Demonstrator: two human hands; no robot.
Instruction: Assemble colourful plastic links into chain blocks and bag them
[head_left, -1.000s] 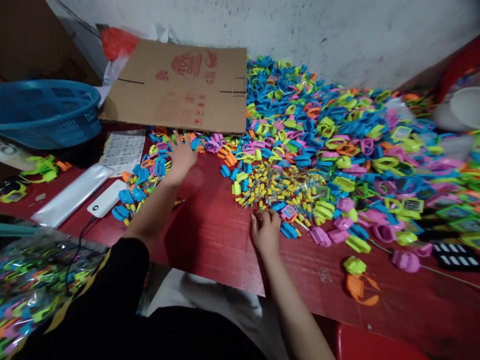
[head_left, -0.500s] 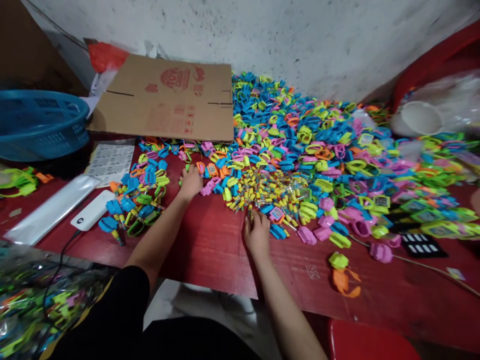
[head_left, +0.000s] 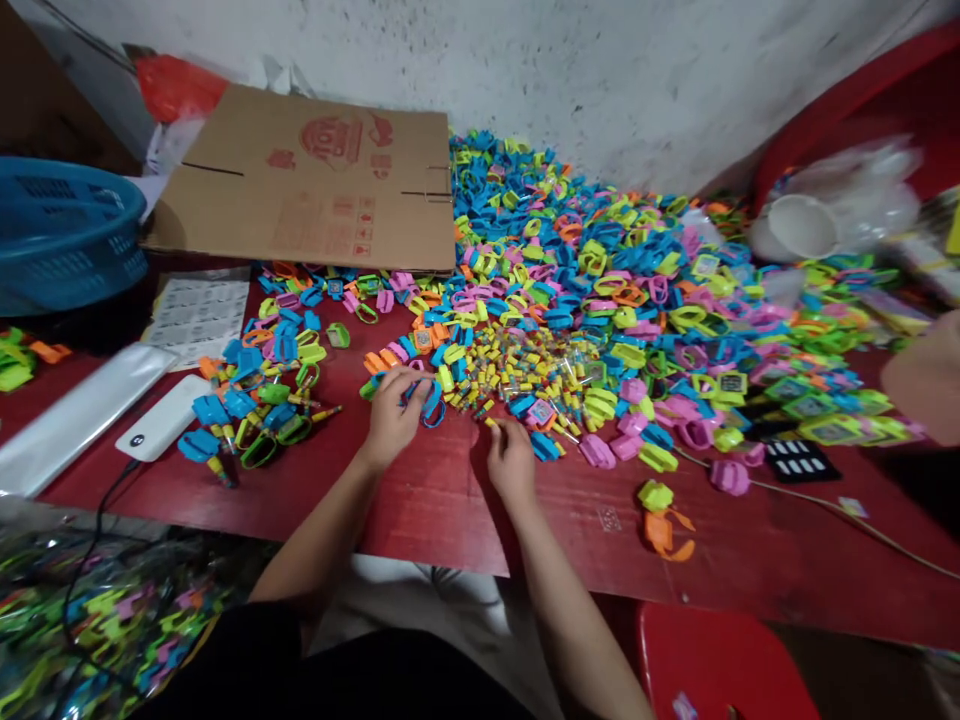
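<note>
My left hand (head_left: 393, 412) is closed round a blue plastic toy watch band (head_left: 431, 402) at the near edge of the parts heap. My right hand (head_left: 510, 460) pinches a small yellow piece (head_left: 491, 424) right beside a patch of small yellow pieces (head_left: 525, 365). Behind both hands a big heap of blue, green, pink and orange watch bands (head_left: 637, 290) covers the red table (head_left: 435, 500). A smaller cluster of finished-looking bands (head_left: 259, 395) lies to the left of my left hand.
A flattened cardboard box (head_left: 315, 185) lies at the back left, a blue basket (head_left: 60, 230) at far left. A white power bank (head_left: 161, 418) with cable, a clear plastic bag (head_left: 71, 420), a white bowl (head_left: 795, 228) and a red stool (head_left: 720, 670) are nearby. Another person's hand (head_left: 926, 375) shows at the right edge.
My left hand pulled back from the far left of the heap toward me, now holding a blue band near my right hand. My right hand barely moved. The view shifted right.
</note>
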